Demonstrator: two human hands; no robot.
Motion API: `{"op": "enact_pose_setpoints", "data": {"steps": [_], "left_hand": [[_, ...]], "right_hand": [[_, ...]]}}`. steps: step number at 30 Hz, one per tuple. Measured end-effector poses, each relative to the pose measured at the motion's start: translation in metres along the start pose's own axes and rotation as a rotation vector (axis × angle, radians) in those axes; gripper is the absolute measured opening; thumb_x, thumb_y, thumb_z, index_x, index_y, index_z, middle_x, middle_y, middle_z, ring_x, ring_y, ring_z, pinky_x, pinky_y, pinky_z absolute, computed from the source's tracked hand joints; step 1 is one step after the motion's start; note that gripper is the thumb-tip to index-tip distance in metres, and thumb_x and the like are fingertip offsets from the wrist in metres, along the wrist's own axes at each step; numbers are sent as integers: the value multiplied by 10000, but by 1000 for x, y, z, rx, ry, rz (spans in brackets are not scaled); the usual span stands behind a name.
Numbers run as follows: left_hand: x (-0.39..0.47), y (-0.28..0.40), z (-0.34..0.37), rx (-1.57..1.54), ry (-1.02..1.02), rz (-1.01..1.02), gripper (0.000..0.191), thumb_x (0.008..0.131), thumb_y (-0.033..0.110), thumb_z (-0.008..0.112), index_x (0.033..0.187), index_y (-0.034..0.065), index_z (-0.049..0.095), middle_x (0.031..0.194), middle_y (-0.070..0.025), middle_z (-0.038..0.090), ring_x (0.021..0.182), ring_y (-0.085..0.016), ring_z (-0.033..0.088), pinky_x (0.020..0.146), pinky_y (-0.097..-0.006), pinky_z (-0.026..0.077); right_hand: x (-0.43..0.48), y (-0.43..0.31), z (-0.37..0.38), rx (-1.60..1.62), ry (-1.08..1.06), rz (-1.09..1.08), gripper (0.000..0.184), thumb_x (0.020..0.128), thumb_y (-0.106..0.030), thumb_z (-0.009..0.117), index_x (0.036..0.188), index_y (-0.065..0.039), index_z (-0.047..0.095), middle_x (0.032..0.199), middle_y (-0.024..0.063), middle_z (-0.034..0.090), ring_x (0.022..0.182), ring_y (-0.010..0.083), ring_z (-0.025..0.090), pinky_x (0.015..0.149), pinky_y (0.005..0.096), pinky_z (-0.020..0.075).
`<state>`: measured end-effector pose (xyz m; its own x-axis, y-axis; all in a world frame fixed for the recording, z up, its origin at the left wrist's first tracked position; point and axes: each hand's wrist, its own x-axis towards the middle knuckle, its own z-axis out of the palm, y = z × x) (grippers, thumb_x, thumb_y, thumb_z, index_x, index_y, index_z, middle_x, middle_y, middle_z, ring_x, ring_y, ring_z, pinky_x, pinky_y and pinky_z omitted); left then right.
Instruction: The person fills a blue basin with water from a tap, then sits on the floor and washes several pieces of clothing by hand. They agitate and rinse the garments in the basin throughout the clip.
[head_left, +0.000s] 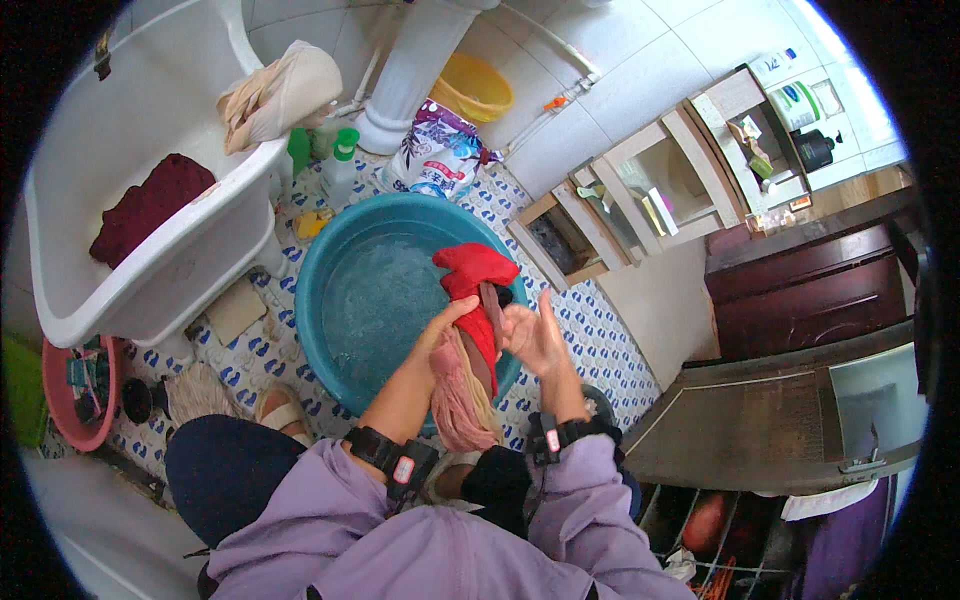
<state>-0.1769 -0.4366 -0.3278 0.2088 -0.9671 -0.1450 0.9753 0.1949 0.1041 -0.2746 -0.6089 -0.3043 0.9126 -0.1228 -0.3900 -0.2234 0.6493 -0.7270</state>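
A round teal plastic basin (375, 292) holding water stands on the floor before me. Above its right part, my left hand (448, 319) grips a bundle of cloths: a red cloth (476, 274), a brown one, a cream one and a pink cloth (459, 397) that hangs down towards me. My right hand (532, 334) is at the bundle's right side with fingers spread and the palm partly turned up; its fingertips are near or on the brown cloth, and whether they touch it is unclear. A small black piece shows between the bundle and the right hand.
At left stands a white tub (150, 315) with a dark red cloth (154, 210) inside and beige cloths (281, 97) over its rim. Behind the basin are a detergent bag (439, 154), a green-topped spray bottle (341, 169) and a yellow bin (472, 86). A wooden shelf (622, 195) lies right; a pink basin (56, 382) sits left.
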Motion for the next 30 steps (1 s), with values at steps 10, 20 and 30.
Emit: {"op": "enact_pose_setpoints", "data": {"steps": [10, 20, 30], "left_hand": [[-2, -24, 0, -544, -269, -223, 559, 917, 476, 456, 1214, 6, 506, 1057, -173, 623, 792, -265, 649, 698, -396, 548], [-9, -27, 0, 24, -96, -184, 535, 873, 494, 568, 1112, 15, 571, 902, -107, 653, 738, -206, 643, 648, -329, 537], [22, -51, -38, 577, 341, -5, 391, 763, 361, 718, 995, 56, 638, 830, -46, 662, 716, -143, 628, 639, -261, 486]], "right_hand": [[11, 91, -5, 334, 190, -189, 530, 831, -555, 515, 988, -60, 619, 878, 58, 644, 741, 198, 600, 679, 347, 495], [53, -5, 26, -290, 405, 73, 337, 774, -289, 732, 995, -63, 615, 835, 52, 620, 713, 184, 577, 632, 333, 485], [82, 3, 44, -1662, 470, 74, 405, 652, -263, 726, 936, 15, 650, 946, 220, 661, 871, 328, 656, 775, 398, 517]]}}
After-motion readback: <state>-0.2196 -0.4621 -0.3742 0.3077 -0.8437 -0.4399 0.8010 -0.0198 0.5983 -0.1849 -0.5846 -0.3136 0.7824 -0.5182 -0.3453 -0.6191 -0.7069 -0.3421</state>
